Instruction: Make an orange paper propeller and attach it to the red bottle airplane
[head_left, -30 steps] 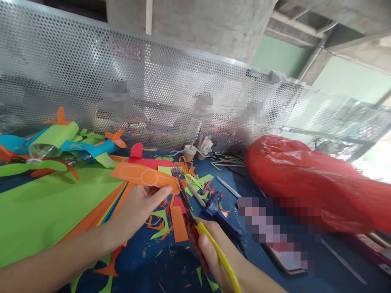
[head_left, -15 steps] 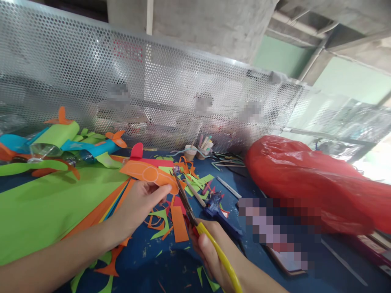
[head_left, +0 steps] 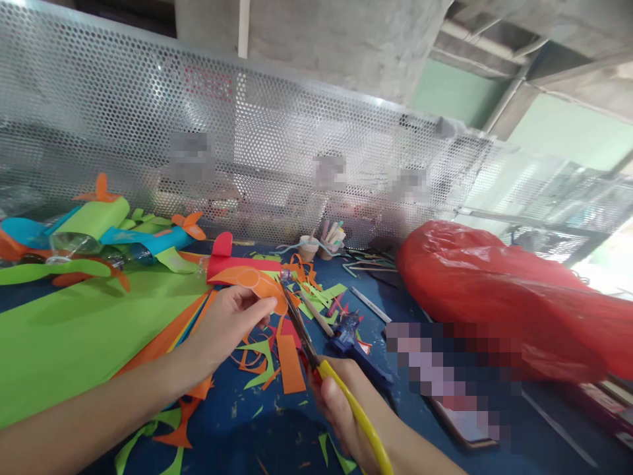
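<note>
My left hand (head_left: pixel 237 323) pinches a piece of orange paper (head_left: pixel 264 285) with pale curved lines drawn on it. In my right hand (head_left: pixel 341 396) are scissors (head_left: pixel 302 335) with yellow and red handles, my fingers wrapped round the grips. The blades meet the paper's right edge; whether they are parted there is hard to tell. Just behind the orange paper lies a red paper-wrapped bottle (head_left: pixel 246 266) with an upright red fin. Below the blades lie an orange strip (head_left: pixel 290 363) and green offcuts (head_left: pixel 262 366) on the blue table (head_left: pixel 237 422).
A blue glue gun (head_left: pixel 356 343) lies right of the scissors, near a phone (head_left: pixel 465 422). Green sheets (head_left: pixel 99 330) and paper-covered bottles (head_left: pixel 168 244) fill the left. Cups of markers (head_left: pixel 331 241) stand by the perforated metal screen (head_left: pixel 277 145). A red plastic bag (head_left: pixel 494 297) bulges at right.
The orange paper has turned and tilted in my left hand, its left end shifting right and showing more of the red bottle. The scissors have barely moved.
</note>
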`<state>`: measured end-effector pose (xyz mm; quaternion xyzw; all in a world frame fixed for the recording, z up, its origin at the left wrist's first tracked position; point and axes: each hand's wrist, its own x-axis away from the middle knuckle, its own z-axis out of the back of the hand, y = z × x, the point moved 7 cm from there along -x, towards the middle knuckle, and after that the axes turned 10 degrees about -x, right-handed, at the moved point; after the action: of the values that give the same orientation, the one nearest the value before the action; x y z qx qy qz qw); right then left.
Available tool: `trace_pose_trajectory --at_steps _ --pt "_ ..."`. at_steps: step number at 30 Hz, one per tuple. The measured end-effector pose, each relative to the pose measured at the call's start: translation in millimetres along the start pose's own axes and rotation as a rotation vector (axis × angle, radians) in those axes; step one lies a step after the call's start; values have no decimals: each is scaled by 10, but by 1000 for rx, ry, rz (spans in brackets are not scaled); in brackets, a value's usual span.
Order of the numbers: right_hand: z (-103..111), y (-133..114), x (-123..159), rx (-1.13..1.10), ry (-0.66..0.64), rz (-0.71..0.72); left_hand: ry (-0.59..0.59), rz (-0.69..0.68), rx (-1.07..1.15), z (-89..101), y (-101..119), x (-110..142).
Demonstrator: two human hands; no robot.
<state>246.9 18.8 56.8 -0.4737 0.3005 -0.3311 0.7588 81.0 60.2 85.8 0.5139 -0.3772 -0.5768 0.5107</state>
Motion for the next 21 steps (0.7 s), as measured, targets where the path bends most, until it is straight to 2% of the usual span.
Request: trace_pose_trajectory --at_steps 9,21 --pt "32 11 -3 44 34 -5 64 -25 120 68 3 -22" --pt "22 38 -31 72 -7 32 39 -74 147 95 -32 -85"
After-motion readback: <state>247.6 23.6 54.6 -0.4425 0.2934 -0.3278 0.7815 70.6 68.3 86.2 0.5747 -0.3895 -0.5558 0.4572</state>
